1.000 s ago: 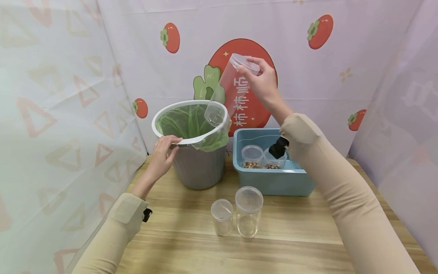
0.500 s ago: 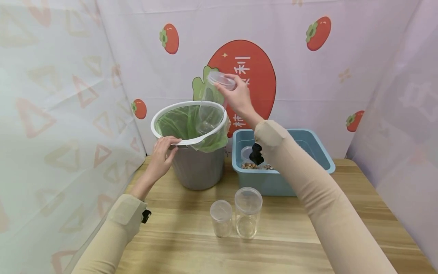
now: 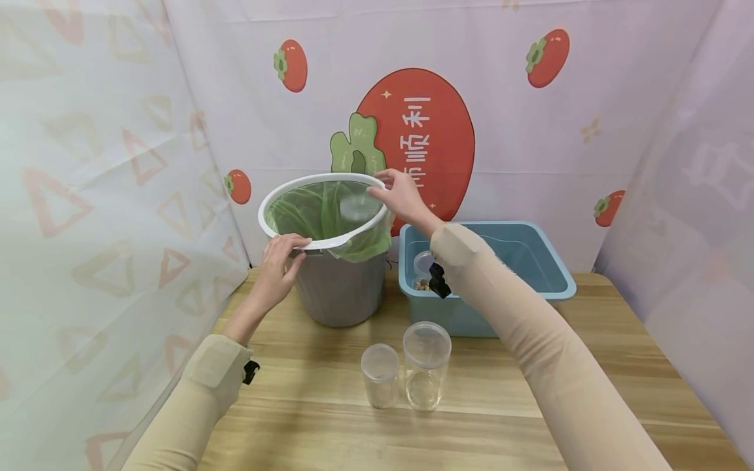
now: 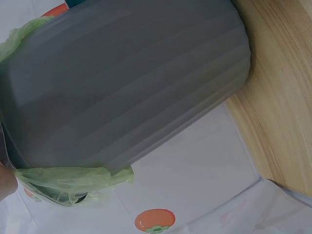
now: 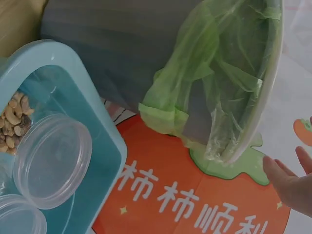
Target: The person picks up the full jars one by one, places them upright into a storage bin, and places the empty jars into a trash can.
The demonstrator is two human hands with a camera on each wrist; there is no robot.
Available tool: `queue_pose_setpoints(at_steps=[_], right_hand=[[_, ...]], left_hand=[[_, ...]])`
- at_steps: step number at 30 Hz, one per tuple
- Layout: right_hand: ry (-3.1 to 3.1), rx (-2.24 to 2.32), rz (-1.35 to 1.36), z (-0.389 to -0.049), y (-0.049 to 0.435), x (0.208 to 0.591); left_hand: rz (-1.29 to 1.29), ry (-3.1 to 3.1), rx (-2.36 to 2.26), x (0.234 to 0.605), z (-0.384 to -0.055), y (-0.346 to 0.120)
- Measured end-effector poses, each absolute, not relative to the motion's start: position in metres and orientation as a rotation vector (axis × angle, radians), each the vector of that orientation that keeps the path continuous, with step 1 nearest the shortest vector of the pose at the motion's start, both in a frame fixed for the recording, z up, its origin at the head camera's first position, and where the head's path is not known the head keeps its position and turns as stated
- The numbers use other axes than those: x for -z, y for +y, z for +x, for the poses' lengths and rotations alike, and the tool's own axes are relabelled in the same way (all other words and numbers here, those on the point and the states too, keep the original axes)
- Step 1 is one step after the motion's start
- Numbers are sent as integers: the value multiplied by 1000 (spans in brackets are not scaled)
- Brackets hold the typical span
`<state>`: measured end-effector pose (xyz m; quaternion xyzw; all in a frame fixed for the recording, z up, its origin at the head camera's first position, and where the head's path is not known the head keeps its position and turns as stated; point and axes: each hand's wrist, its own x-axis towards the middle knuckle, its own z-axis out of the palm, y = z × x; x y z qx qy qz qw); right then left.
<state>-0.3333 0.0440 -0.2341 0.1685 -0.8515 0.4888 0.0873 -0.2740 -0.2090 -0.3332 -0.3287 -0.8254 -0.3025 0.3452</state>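
My left hand (image 3: 280,265) holds the white rim of a grey trash can (image 3: 338,288), fingers over the edge and thumb on the outer side. A green bag (image 3: 312,209) lines the can and hangs over its rim. Above the can's right edge my right hand (image 3: 402,195) has its fingers spread with nothing between them, also seen in the right wrist view (image 5: 295,185). Inside the can, just below that hand, a clear plastic jar (image 3: 358,208) shows faintly; most of it is hidden.
A blue tub (image 3: 489,317) stands right of the can. It holds lidded clear jars (image 5: 53,161) with nuts (image 5: 14,122) in them. Nearer me on the wooden table (image 3: 330,425) stand a short clear jar (image 3: 380,376) and a taller one (image 3: 427,366), both lidded.
My right hand has moved left and down to the trash can and let go of the tall clear jar, which has dropped into it. The left hand has stayed on the rim.
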Motion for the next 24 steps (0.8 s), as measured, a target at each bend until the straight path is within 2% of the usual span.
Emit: queue_pose_setpoints(at_steps=[15,24], right_hand=[[-2677,-1221,884,-301,67,257],[-2674,-1154,1002,-274,86,273]], left_hand=[[-845,-2150,794,333,-273,-208],[-851,-2142,794,333,-274,-208]])
